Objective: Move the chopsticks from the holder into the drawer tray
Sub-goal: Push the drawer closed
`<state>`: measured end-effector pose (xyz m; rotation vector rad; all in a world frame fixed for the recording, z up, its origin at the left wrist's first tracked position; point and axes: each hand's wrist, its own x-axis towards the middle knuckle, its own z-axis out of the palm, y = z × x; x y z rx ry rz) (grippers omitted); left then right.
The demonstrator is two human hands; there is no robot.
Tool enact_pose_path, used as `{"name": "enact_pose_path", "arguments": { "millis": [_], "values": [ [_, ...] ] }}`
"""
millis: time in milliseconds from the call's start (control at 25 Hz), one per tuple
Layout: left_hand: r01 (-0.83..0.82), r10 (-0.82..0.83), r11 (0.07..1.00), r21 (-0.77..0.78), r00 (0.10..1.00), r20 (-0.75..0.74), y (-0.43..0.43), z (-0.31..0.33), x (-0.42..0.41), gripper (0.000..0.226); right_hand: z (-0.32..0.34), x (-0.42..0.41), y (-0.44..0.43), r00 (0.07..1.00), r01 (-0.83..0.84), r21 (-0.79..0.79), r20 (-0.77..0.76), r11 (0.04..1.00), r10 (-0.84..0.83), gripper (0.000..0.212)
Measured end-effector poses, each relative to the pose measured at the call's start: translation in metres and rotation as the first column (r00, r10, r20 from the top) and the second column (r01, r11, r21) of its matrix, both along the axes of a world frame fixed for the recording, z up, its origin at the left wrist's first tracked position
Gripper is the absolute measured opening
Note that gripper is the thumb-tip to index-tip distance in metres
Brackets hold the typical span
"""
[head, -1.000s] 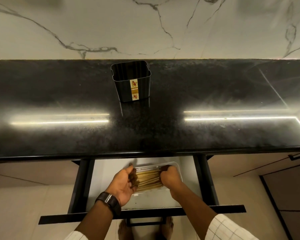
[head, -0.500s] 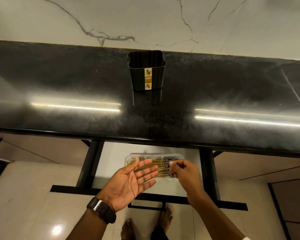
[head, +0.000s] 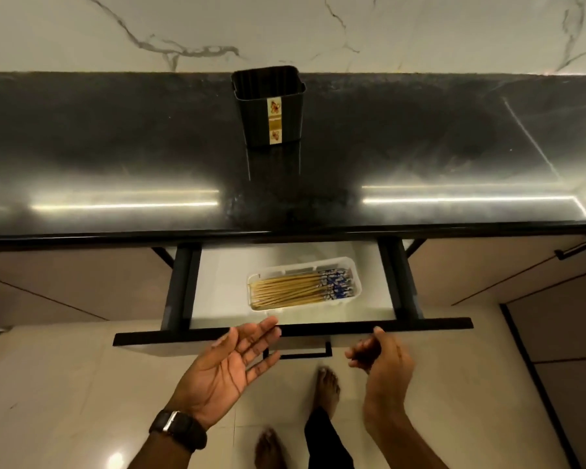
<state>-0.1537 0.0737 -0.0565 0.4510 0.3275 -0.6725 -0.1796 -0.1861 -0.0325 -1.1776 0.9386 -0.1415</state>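
A bundle of wooden chopsticks (head: pixel 291 290) with blue-patterned ends lies flat in a white tray (head: pixel 355 286) inside the open drawer (head: pixel 224 279). The black ribbed holder (head: pixel 256 111) stands upright on the black counter, and no chopsticks show above its rim. My left hand (head: pixel 230 367) hovers palm up, fingers spread, in front of the drawer's front edge, holding nothing. My right hand (head: pixel 383 363) hangs to the right of the drawer handle with its fingers loosely curled and nothing in them. Both hands are clear of the tray.
The glossy black counter (head: pixel 115 157) overhangs the back of the drawer. A black handle (head: pixel 298 353) sits on the drawer front (head: pixel 420 324). Closed cabinet fronts flank the drawer. My bare feet (head: pixel 327 387) stand on the pale tiled floor below.
Both hands let go of the chopsticks and drew back out of the drawer toward me. The chopsticks stay in the tray.
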Motion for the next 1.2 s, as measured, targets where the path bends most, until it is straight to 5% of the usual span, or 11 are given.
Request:
{"name": "enact_pose_path", "arguments": {
  "millis": [160,320,720,1200],
  "values": [
    [0.117,-0.093,0.952,0.284,0.991,-0.096,0.005,-0.015,-0.019,0.037,-0.027,-0.008,-0.001,0.977,0.034,0.207,-0.214,0.978,0.011,0.019],
    [0.121,0.058,0.768,0.629,0.965,-0.257,-0.019,-0.028,-0.01,0.024,-0.037,0.008,0.006,0.937,-0.104,0.32,-0.287,0.942,0.2,0.021],
    [0.046,0.284,0.678,0.734,0.904,-0.319,-0.07,-0.041,0.03,0.023,-0.066,0.046,0.009,0.916,-0.023,0.42,-0.354,0.907,0.187,0.024],
    [-0.002,0.326,0.642,0.767,0.906,-0.27,-0.079,-0.039,0.114,0.015,-0.075,0.129,0.0,0.929,-0.024,0.508,-0.306,0.861,0.207,0.016]
  ]
}}
